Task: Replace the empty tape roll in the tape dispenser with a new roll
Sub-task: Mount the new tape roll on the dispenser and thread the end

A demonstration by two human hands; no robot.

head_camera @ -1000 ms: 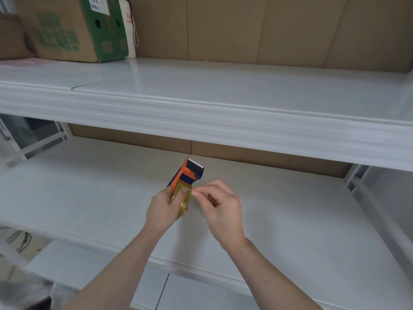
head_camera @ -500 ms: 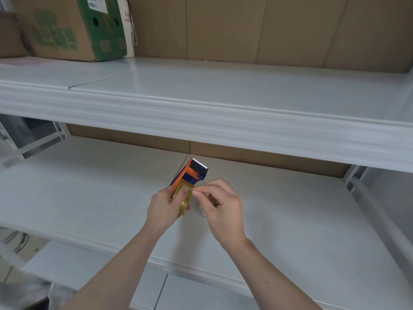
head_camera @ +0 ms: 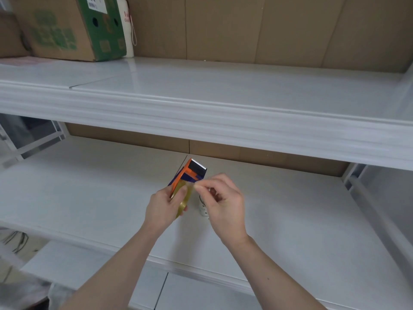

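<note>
My left hand (head_camera: 162,206) grips an orange and dark blue tape dispenser (head_camera: 190,173) with a yellowish clear tape roll (head_camera: 183,199) mounted in it, held above the middle white shelf (head_camera: 89,193). The dispenser's black toothed blade end points up and away from me. My right hand (head_camera: 223,201) pinches the loose end of the tape (head_camera: 194,185) between thumb and forefinger, just right of the roll. A small white cylindrical thing (head_camera: 203,206), possibly the empty core, shows on the shelf, partly hidden behind my right hand.
An upper white shelf (head_camera: 223,113) overhangs the work area. A brown and green cardboard box (head_camera: 69,27) stands on it at the far left. Brown cardboard panels (head_camera: 268,30) line the back. A lower shelf (head_camera: 100,274) lies below near me.
The dispenser has tilted slightly so its blade end points more to the right. My right hand has shifted a little right with the tape end pinched. Both hands stay in the same spot.
</note>
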